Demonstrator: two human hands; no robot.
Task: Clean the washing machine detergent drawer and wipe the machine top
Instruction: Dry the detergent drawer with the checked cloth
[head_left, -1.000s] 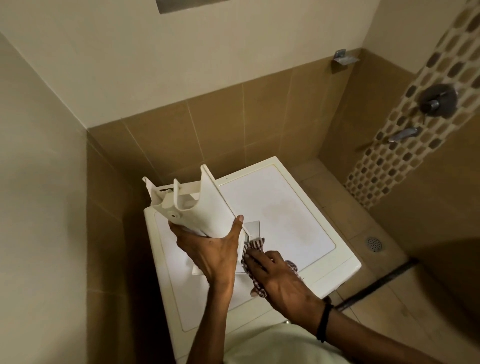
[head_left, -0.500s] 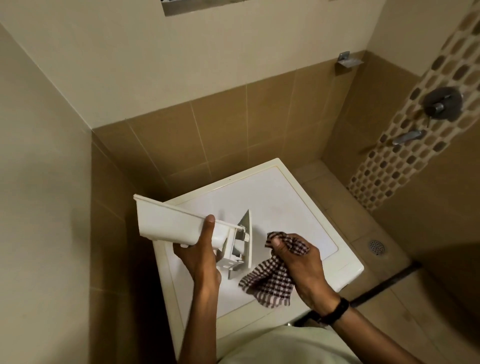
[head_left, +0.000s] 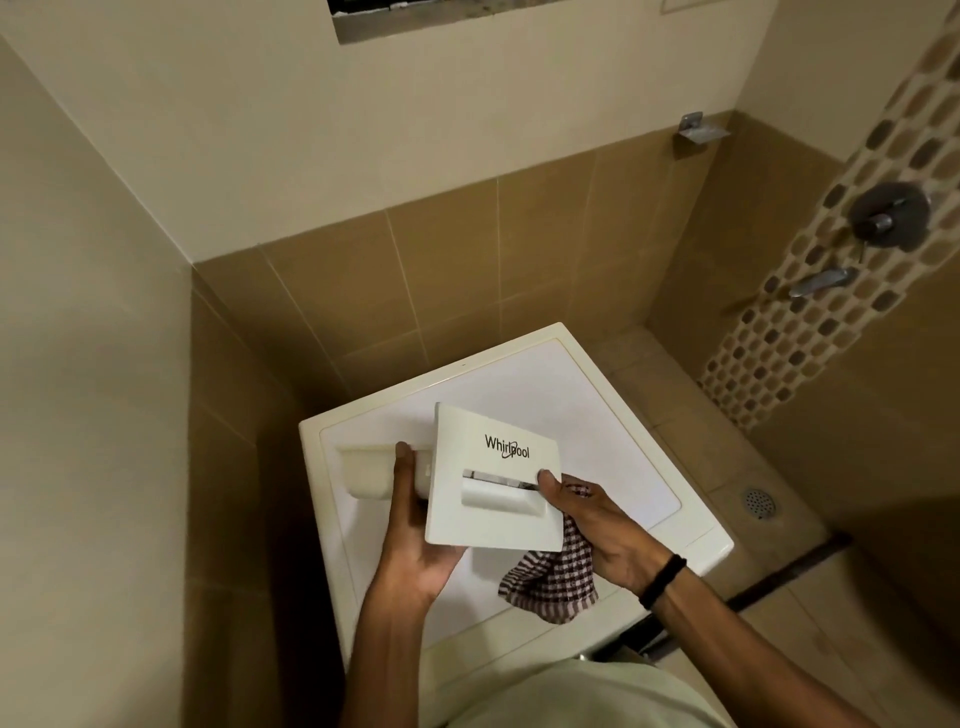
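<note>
I hold the white detergent drawer (head_left: 493, 478) above the washing machine top (head_left: 597, 415), its front panel with the brand name and handle recess facing me. My left hand (head_left: 415, 540) grips the drawer body from below, thumb up along its side. My right hand (head_left: 597, 525) holds a brown-and-white checked cloth (head_left: 550, 582) bunched in the palm, and its thumb touches the right end of the handle slot. The cloth hangs below the panel's lower right corner. The drawer's compartments point away from me and are hidden.
The machine stands in a corner between tiled walls on the left and behind. To the right lie a tiled floor with a round drain (head_left: 759, 501), a wall tap (head_left: 823, 280) and a shower valve (head_left: 888, 215). A dark floor channel (head_left: 779, 577) runs past the machine's front right.
I have turned the drawer from lying sideways to front panel facing me. My right hand with the cloth has come up against the panel's right side.
</note>
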